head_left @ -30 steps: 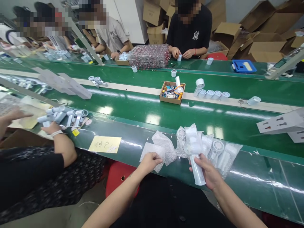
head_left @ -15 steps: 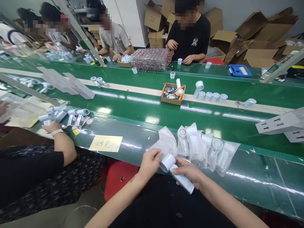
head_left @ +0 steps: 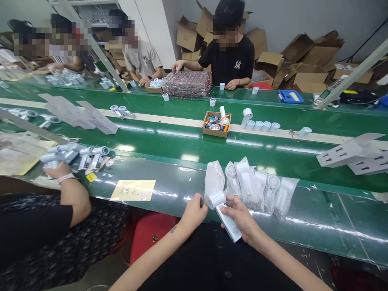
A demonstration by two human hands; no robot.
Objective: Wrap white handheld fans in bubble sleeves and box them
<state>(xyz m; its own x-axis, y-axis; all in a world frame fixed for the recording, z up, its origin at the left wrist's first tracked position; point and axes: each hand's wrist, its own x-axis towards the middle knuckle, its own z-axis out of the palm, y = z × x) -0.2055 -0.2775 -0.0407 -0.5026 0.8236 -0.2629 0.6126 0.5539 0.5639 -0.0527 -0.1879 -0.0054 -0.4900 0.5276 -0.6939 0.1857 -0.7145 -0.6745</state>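
Note:
A light-blue handheld fan (head_left: 229, 223) is in my right hand (head_left: 242, 218), fingers wrapped round its handle, which slants toward my body. Its round head reaches into the mouth of a clear bubble-wrap bag (head_left: 214, 178) that lies on the bench edge. My left hand (head_left: 195, 211) is closed in a pinch at the bag's near left edge, beside the fan head. Just to the right of the bag, several fans in bubble bags (head_left: 246, 184) lie in a row.
Across the green belt (head_left: 169, 147) stands a small box of parts (head_left: 216, 132). A yellow paper sign (head_left: 133, 190) lies to my left, beyond it unwrapped fans (head_left: 93, 155) and a co-worker's hand (head_left: 59, 171). White holders (head_left: 348, 151) stand at right. People work opposite.
The fan head has moved into the bag's mouth, and the bag now lies straighter. My left hand stays at the bag's edge. A person opposite has reached onto the bubble-wrapped stack.

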